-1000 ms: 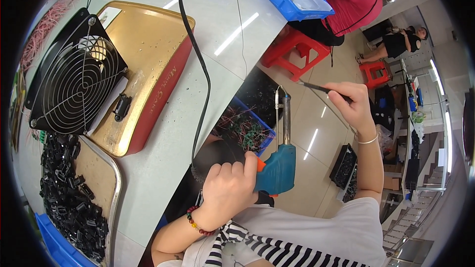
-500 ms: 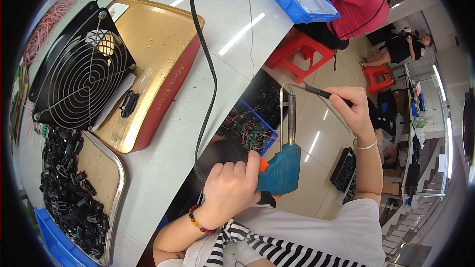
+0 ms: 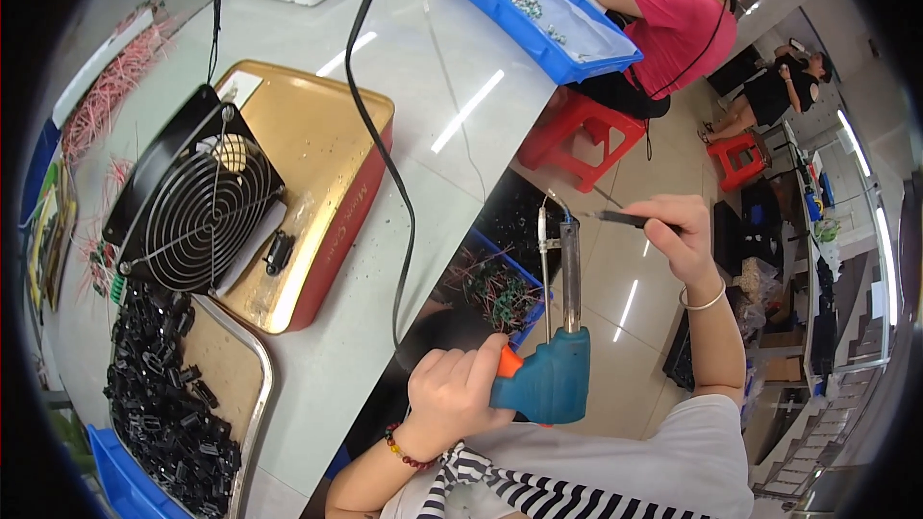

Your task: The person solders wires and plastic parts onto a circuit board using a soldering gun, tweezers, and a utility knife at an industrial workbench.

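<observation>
My left hand (image 3: 450,389) is wrapped round the handle of a teal soldering gun (image 3: 553,380) with an orange trigger. The gun points away from me, its metal barrel upright and its thin bent tip at the top. My right hand (image 3: 685,242) is raised to the right and pinches a slim dark-handled tool (image 3: 630,219). That tool points left toward the soldering tip; its exact kind is unclear. On the table to the left, a gold-lined red tin (image 3: 332,221) holds one small black part (image 3: 279,252) and a black fan (image 3: 197,202) with a wire guard.
A metal tray (image 3: 261,375) carries a heap of black parts (image 3: 173,394). Below the table edge, a blue bin (image 3: 529,303) contains wired pieces. A black cable (image 3: 385,159) crosses the table. Beyond are a blue tray (image 3: 538,48), a seated co-worker (image 3: 687,34) and red stools (image 3: 582,139).
The view has shifted, so the table things sit lower and further right. My right hand and its tool have come down slightly beside the soldering tip. Both hands keep their holds.
</observation>
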A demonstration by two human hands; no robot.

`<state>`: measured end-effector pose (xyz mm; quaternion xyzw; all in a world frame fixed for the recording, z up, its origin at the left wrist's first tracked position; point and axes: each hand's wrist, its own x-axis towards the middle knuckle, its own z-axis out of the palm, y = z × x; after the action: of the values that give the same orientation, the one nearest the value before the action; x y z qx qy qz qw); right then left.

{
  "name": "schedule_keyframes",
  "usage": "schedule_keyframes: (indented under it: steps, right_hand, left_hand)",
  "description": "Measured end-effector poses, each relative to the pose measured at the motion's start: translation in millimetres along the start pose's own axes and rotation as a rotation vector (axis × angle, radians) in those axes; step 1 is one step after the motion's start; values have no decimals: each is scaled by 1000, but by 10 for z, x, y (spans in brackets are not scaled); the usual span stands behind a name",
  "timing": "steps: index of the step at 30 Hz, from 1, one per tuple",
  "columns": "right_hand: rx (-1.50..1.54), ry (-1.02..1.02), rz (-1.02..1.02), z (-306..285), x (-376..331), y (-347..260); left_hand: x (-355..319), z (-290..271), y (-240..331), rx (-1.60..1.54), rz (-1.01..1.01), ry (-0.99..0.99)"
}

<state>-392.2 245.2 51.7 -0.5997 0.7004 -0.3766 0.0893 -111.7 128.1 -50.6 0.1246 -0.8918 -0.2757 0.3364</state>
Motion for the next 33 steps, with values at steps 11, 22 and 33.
schedule_keyframes:
  steps: [11, 22, 33]
  right_hand:
    - [44, 140, 11, 59, 17, -48]
    - [2, 63, 13, 43, -11, -199]
    - [152, 39, 97, 78, -8, -232]
  left_hand:
    - [-12, -17, 10, -57, 14, 17]
    - [-36, -19, 18, -106, 11, 38]
    - [-95, 3, -30, -217, 2, 40]
